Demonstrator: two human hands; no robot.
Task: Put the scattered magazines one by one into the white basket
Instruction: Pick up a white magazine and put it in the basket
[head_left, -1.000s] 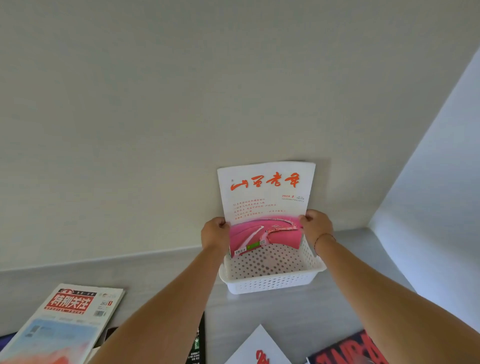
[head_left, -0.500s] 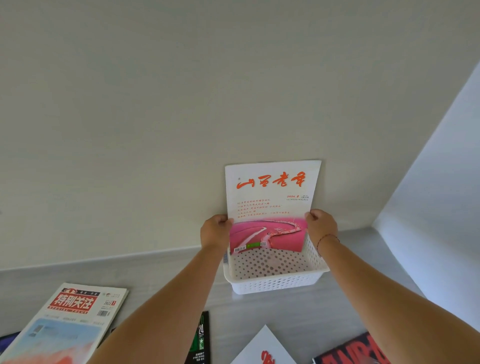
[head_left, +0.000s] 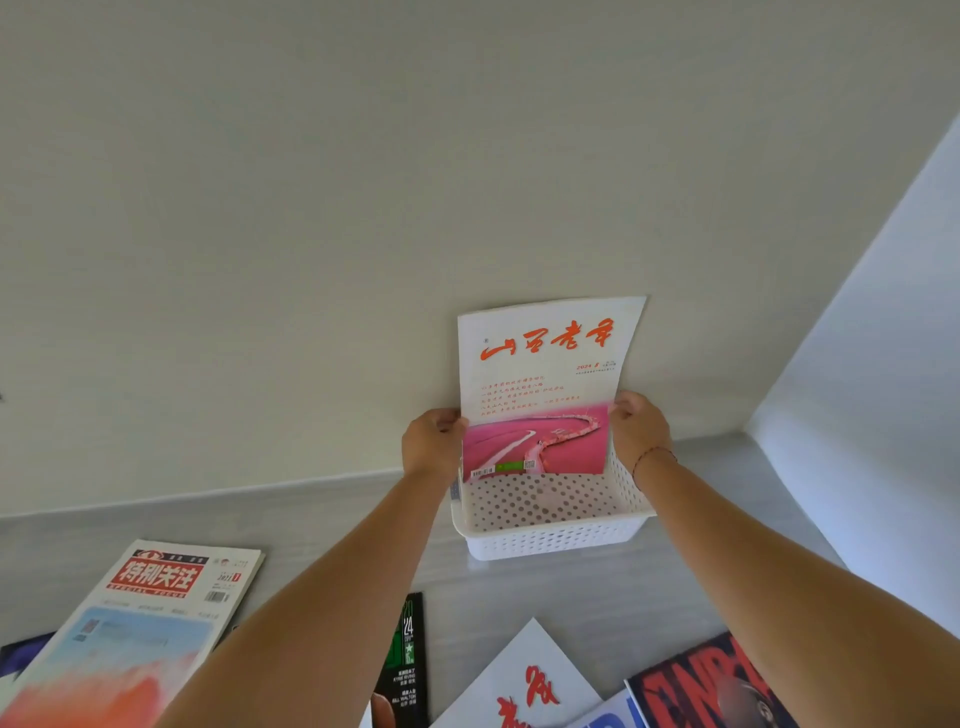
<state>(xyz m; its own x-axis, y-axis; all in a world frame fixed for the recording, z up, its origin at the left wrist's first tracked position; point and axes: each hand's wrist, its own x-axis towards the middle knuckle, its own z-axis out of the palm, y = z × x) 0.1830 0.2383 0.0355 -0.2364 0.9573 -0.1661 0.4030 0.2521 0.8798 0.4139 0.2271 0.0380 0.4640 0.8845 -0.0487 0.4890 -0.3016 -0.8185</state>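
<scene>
A white magazine with orange lettering and a pink picture (head_left: 545, 384) stands upright in the white perforated basket (head_left: 556, 540), leaning towards the wall behind. My left hand (head_left: 431, 447) grips its left edge and my right hand (head_left: 639, 426) grips its right edge, both at the level of the basket's rim. The magazine's bottom edge sits inside the basket at the back.
On the grey table lie other magazines: a red-titled one (head_left: 156, 613) at the left, a black one (head_left: 405, 660) in the middle, a white one with red writing (head_left: 524, 680) and a dark red-lettered one (head_left: 711, 686) at the right. Walls close off the back and right.
The magazine has stayed upright in the basket between both hands. The view has shifted slightly, so the basket and magazine sit a little further right.
</scene>
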